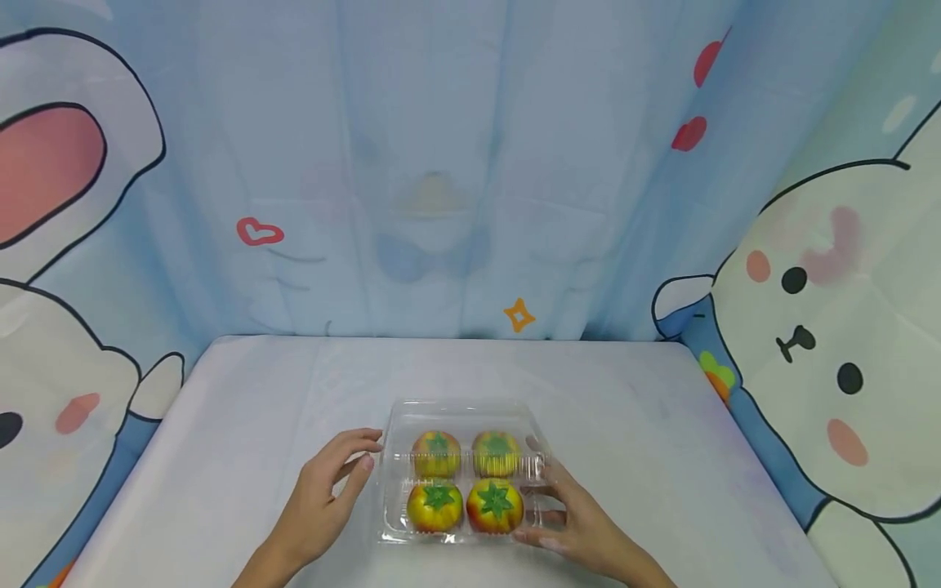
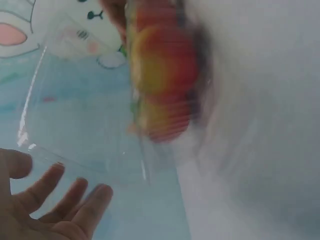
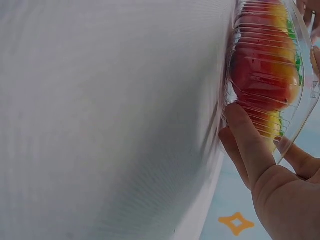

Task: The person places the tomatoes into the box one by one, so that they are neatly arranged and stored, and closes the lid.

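Note:
A clear plastic clamshell box (image 1: pixel 463 412) sits on the table in the head view, with several round yellow-red fruits (image 1: pixel 496 506) with green star-shaped tops inside it. In the left wrist view its transparent lid (image 2: pixel 80 125) stands out at an angle from the fruit-filled half. My left hand (image 1: pixel 323 494) is at the box's left side, fingers spread and loosely bent, fingertips close to the lid's edge. On the other side, my right hand (image 1: pixel 581 523) grips the box by its right wall. Its fingers (image 3: pixel 245 135) lie along the ribbed side in the right wrist view.
A white cloth covers the table (image 1: pixel 257 408). Behind it hangs a light blue curtain (image 1: pixel 441 122) with cartoon rabbits and hearts, which also runs down both sides of the table.

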### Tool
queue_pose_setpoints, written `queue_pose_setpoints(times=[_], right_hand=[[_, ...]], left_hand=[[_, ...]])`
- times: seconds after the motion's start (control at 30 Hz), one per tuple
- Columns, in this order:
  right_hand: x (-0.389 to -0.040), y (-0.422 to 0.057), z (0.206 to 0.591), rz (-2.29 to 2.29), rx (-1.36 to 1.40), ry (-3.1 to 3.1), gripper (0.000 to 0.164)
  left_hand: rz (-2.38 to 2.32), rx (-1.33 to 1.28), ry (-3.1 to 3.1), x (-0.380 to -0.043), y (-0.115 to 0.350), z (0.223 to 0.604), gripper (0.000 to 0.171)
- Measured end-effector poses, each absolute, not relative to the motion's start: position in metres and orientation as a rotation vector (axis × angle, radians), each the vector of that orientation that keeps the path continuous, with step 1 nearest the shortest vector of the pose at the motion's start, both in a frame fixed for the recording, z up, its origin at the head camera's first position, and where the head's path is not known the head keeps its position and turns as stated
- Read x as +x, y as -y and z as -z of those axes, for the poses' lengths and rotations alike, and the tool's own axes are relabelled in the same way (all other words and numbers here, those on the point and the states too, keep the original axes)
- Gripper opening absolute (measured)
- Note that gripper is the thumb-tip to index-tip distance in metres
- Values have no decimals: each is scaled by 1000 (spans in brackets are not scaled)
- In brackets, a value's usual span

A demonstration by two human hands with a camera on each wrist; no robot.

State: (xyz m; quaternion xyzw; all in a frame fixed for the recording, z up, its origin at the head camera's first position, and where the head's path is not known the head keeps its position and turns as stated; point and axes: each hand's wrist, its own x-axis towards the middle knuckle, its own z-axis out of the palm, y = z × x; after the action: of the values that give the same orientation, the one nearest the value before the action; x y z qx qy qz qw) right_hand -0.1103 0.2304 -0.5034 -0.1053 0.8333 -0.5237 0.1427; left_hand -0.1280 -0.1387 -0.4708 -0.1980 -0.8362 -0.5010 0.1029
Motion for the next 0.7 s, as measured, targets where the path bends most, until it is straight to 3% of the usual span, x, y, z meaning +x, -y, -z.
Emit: queue_pose_setpoints(times=[0.1, 0.27, 0.43, 0.57, 0.7], right_hand=[[-110, -230, 503, 1517, -310, -2415, 105], [-109, -229, 505, 1473, -284, -2480, 82], [-108, -228, 509, 1460, -250, -2523, 77], [-108, -228, 508, 1413, -206, -2532, 80], [-108, -236, 504, 1403, -192, -2473, 95]], left_hand=[[1481, -527, 2529, -112, 135, 477, 16], [1502, -397, 2617, -95, 130, 487, 23], [1556, -297, 2707, -91, 128, 493, 35], [1510, -276, 2798, -90, 128, 498, 37], [1598, -311, 2852, -91, 131, 500, 41]])
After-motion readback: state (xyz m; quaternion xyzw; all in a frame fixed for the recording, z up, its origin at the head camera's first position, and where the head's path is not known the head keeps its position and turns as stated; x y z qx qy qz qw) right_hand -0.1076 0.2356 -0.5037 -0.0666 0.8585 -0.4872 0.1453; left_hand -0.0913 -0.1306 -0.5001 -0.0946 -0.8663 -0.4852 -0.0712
